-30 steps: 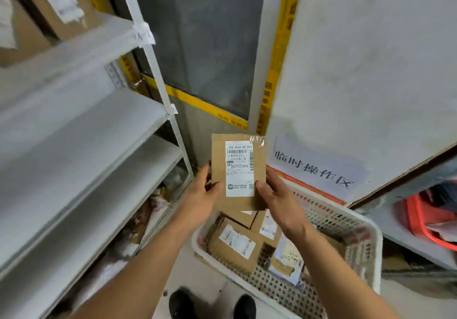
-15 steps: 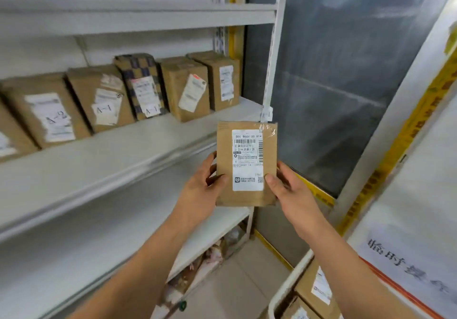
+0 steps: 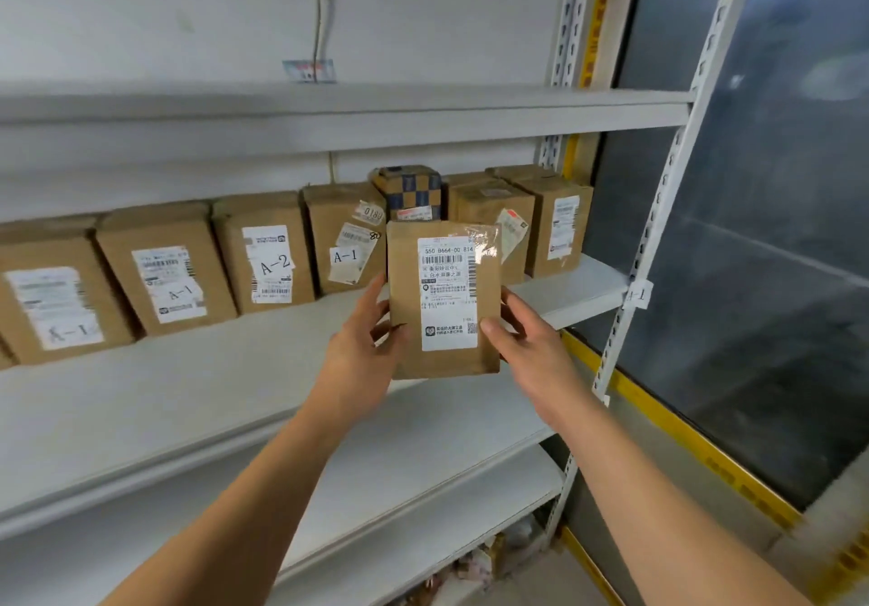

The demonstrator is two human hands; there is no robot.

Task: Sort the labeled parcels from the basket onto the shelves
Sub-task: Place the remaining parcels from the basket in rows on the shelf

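I hold a flat brown cardboard parcel (image 3: pixel 404 304) upright with its white label facing me. My left hand (image 3: pixel 364 351) grips its left edge and my right hand (image 3: pixel 531 347) grips its lower right edge. The parcel hangs in front of the middle shelf (image 3: pixel 188 398), ahead of a row of brown parcels marked A-1 (image 3: pixel 345 241) and A-2 (image 3: pixel 268 255) that stand along the shelf's back. The basket is out of view.
A checked blue box (image 3: pixel 411 189) stands in the row behind the held parcel. An upper shelf (image 3: pixel 329 111) runs above. A slotted upright (image 3: pixel 653 229) with an A-1 tag (image 3: pixel 635 295) bounds the shelf on the right. Lower shelves lie below, beside a dark glass panel (image 3: pixel 762 253).
The view has swung up and left from the basket to the shelving. Both hands have carried the parcel up in front of the middle shelf's row.
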